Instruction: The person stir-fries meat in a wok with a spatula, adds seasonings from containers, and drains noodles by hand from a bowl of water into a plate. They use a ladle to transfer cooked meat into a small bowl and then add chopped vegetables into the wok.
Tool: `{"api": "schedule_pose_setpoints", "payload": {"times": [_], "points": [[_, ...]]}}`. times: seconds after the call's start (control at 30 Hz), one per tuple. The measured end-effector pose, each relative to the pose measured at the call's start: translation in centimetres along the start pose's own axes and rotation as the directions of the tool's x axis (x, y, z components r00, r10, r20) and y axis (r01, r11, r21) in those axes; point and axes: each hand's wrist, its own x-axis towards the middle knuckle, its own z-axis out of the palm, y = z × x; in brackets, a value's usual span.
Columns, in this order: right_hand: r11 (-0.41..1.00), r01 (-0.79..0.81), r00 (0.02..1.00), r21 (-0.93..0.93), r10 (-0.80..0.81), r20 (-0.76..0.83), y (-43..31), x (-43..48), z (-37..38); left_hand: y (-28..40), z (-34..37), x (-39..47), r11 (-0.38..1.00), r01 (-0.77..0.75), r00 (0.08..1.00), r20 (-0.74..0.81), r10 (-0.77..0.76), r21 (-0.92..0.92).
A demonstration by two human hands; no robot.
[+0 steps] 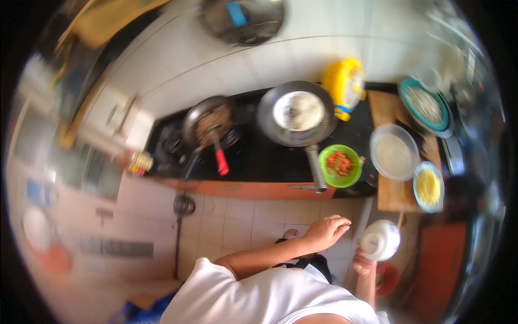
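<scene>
My right hand (364, 263) grips a white bowl (382, 241), tipped so that its underside and foot ring face me. A thin pale stick (400, 220) shows beside the bowl's rim; what it belongs to is hidden. Over the floor in front of my body, my left hand (327, 232) hangs with loosely bent fingers and holds nothing visible. Nearest to it on the counter is a bright green bowl (358, 178) of chopped orange-red food (339, 164). Beyond the bowl in my right hand, a light blue dish (419, 202) of yellow food (428, 186) sits at the wooden board's (390, 200) front.
A frying pan (192, 117) with brown food and a red-handled utensil (221, 162) sits on the left burner. Another pan (269, 129) holds a white dish (282, 109); its handle (315, 168) overhangs the counter front. A translucent bowl (413, 162), teal bowl (444, 117) and yellow object (344, 85) stand rightward.
</scene>
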Motion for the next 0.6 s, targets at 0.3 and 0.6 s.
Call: {"api": "schedule_pose_setpoints", "payload": {"times": [0.3,0.6], "points": [[-0.716,0.294,0.923,-0.633,0.04,0.383,16.3,18.5,5.0,-9.9,-8.2,-15.0,0.818,0.205,0.791,-0.402,-0.462,-0.537],[-0.745,0.308,0.941,-0.592,0.33,0.075,25.3,31.3,9.3,-28.4,-17.5,-37.9,0.563,0.428,0.277,-0.49,-0.826,-0.707]]}}
